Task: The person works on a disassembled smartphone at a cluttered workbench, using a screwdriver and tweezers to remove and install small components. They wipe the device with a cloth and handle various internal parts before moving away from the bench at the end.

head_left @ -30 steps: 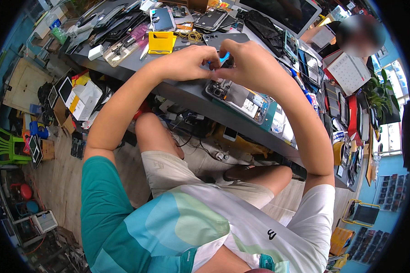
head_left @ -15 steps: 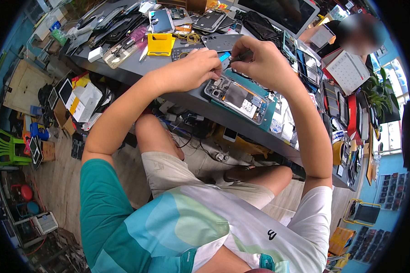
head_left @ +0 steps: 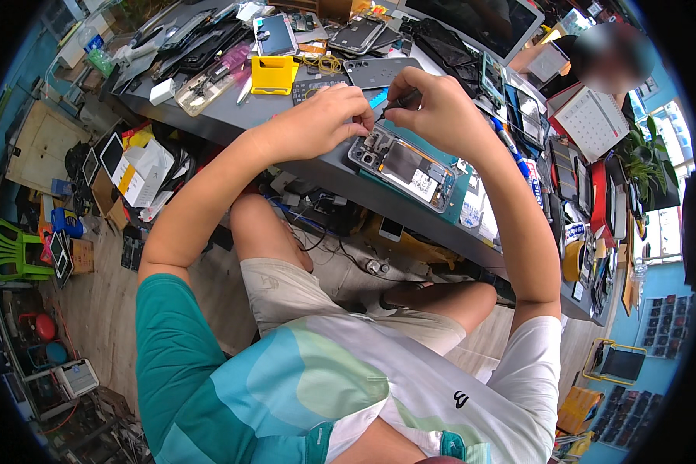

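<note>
An opened phone [head_left: 402,172], its back off and inner parts showing, lies on a teal mat [head_left: 465,201] at the desk's front edge. My left hand [head_left: 321,117] is just above the phone's upper left end, thumb and fingertips curled together; what they hold, if anything, is too small to tell. My right hand [head_left: 437,112] is over the far side of the phone, thumb and forefinger closed round a small dark object [head_left: 406,103] that I cannot make out clearly. A small bright blue object [head_left: 377,99] lies between the two hands.
Dismantled phones and parts cover the desk [head_left: 223,120]. A yellow stand [head_left: 271,75] is behind my left hand. A monitor [head_left: 468,19] stands at the back. At the right are a person [head_left: 612,60] with blurred face, a calendar [head_left: 591,120] and a plant [head_left: 646,166].
From a second ago my hands have separated: the right one pulled a little rightward and the left slightly lower, uncovering more of the phone. Over the last half second they moved only slightly.
</note>
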Demonstrator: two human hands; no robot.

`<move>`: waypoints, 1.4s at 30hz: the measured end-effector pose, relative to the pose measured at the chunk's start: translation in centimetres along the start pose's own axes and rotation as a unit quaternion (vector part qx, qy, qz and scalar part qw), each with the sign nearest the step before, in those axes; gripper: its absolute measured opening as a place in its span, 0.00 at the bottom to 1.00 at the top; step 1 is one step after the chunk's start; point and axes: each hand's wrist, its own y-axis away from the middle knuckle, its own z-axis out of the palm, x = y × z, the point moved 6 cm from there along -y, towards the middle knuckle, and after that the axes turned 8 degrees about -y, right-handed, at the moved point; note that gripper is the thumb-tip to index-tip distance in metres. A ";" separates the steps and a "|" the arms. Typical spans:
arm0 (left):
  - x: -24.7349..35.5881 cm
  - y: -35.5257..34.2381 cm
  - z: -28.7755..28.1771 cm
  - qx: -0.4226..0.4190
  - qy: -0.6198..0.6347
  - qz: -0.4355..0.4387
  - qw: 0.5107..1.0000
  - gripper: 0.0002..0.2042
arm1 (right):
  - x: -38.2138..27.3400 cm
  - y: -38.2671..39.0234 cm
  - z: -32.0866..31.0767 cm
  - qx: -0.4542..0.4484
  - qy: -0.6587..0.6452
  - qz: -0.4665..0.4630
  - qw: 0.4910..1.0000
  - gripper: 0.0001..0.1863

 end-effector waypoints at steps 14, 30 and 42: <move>3.9 0.1 0.2 0.023 -0.279 0.065 0.958 0.13 | -0.2 -2.3 0.4 -0.028 0.051 0.015 0.998 0.15; -0.6 0.7 -1.5 0.123 -0.110 -0.002 0.986 0.04 | -0.6 -2.1 0.4 -0.040 0.055 -0.001 0.998 0.14; -10.0 -6.5 -1.4 0.120 -0.195 -0.051 0.972 0.05 | -1.3 -1.5 0.6 -0.023 0.070 -0.032 0.997 0.14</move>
